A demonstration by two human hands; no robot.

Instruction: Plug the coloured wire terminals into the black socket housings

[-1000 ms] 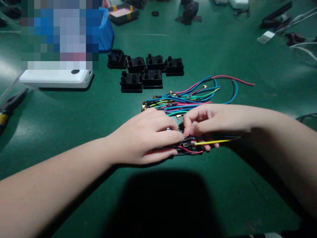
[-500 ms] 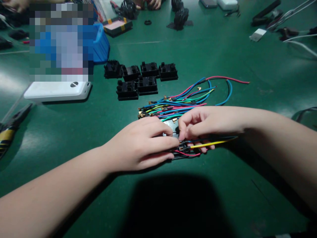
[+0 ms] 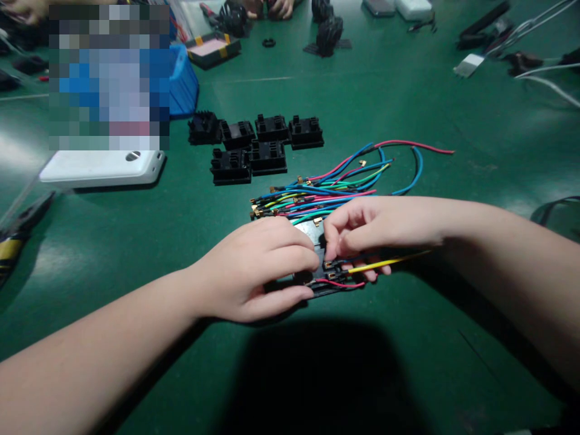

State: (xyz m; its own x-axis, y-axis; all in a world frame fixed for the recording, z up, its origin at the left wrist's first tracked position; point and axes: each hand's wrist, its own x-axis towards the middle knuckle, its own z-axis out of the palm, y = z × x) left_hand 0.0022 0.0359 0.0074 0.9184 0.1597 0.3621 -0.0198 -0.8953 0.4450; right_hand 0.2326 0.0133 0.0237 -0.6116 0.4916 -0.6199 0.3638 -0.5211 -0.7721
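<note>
Between my hands a black plastic housing (image 3: 319, 270) lies low over the table, partly hidden by fingers. My left hand (image 3: 267, 266) holds its left side, thumb at the near edge and fingers curled over the top. A yellow wire (image 3: 374, 266) and a pink-red wire (image 3: 338, 283) run rightward from metal terminals at the housing. My right hand (image 3: 367, 229) is closed, thumb and forefinger pinched at a dark wire (image 3: 356, 260) by its terminal, other fingertips showing beneath the wires. Just beyond lies a bundle of coloured wires (image 3: 312, 196) with brass terminals.
Several black housings (image 3: 269, 156) stand in two rows beyond the wires. At left are a white power bank (image 3: 99, 168), pliers (image 3: 22, 232) and a blue bin (image 3: 183, 81). Black cable coils (image 3: 330, 36) and another person's hands (image 3: 280, 8) are at the back.
My left fingers have drawn back slightly to the left, uncovering more of the housing and its terminals. My right hand keeps its pinch almost in place.
</note>
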